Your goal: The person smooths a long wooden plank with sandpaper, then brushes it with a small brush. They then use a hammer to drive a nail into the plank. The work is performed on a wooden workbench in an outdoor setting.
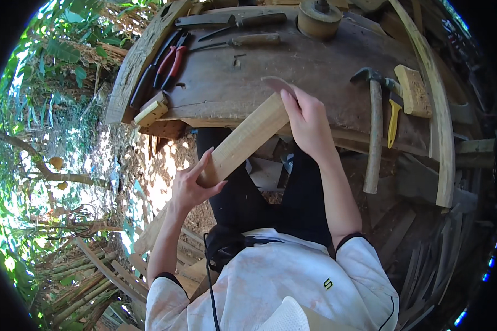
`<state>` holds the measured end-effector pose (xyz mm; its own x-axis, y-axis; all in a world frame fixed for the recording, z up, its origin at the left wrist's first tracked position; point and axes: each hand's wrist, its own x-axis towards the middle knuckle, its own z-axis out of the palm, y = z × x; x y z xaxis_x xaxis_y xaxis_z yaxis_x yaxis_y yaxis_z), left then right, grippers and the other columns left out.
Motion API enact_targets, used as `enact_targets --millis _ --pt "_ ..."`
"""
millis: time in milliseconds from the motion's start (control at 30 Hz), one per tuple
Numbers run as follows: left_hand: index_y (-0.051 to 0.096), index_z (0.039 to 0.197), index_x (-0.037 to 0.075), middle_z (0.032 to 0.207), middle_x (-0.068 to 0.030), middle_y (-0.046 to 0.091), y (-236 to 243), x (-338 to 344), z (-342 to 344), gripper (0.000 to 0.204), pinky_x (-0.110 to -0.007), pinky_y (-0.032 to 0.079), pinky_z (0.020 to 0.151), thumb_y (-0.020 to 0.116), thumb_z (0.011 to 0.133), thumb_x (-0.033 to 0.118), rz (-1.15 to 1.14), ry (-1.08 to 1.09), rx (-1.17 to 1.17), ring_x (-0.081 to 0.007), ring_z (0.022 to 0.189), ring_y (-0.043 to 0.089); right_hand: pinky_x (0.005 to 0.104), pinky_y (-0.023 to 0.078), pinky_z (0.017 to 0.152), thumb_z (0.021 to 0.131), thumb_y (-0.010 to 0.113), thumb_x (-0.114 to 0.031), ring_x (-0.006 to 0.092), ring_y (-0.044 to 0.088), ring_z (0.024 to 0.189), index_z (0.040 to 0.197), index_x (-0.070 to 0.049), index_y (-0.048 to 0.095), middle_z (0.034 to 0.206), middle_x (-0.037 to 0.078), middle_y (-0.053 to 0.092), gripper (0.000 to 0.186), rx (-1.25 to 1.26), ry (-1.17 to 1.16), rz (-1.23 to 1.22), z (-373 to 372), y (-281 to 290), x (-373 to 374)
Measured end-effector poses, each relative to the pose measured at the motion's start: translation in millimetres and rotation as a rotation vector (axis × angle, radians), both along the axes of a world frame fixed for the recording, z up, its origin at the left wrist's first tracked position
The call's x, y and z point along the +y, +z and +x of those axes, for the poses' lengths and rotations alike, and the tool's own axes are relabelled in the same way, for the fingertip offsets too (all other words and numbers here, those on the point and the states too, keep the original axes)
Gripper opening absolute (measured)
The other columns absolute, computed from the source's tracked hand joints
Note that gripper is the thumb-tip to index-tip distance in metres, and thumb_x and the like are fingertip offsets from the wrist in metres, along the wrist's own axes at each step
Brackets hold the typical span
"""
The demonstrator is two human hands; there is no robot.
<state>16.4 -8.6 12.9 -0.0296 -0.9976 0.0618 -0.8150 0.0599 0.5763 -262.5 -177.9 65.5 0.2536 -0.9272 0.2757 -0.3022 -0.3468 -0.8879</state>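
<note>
A flat, pale wooden board (248,138) slants across my lap, its far end over the workbench's near edge. My left hand (190,182) grips its lower end, thumb and fingers on either side. At the upper end my right hand (309,121) is closed, with the thumb along the top. Between its fingers, lying over the board's tip, is a thin curved reddish-brown sheet (277,84) that looks like sandpaper. The right fingers under the board are hidden.
The dark workbench (309,66) holds red-handled pliers (173,66), a screwdriver (254,39), a hammer (374,127), a yellow-handled tool (394,122), a wood block (413,91) and a round wooden piece (318,21). Wood strips lie at lower right; foliage is at left.
</note>
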Motion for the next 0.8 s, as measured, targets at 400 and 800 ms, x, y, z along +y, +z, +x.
enact_targets --millis 400,800 --pt "0.054 0.153 0.018 0.073 -0.0099 0.07 15 4 -3 0.092 -0.038 0.06 0.059 0.091 0.07 0.037 -0.073 -0.064 -0.083 -0.0248 0.056 0.069 0.0316 0.051 0.077 0.107 0.058 -0.017 0.018 0.066 0.081 0.124 0.007 0.066 0.093 0.025 0.071 0.03 0.007 0.006 0.054 -4 13 22" --pt "0.056 0.15 0.011 0.083 -0.0111 0.074 50 11 -18 0.095 -0.037 0.06 0.066 0.093 0.064 0.022 -0.078 -0.031 -0.006 -0.0272 0.068 0.074 0.0276 0.046 0.098 0.111 0.053 -0.022 0.0125 0.063 0.109 0.132 0.006 0.064 0.114 0.007 0.073 0.037 -0.389 -0.008 0.182 -34 -8 16"
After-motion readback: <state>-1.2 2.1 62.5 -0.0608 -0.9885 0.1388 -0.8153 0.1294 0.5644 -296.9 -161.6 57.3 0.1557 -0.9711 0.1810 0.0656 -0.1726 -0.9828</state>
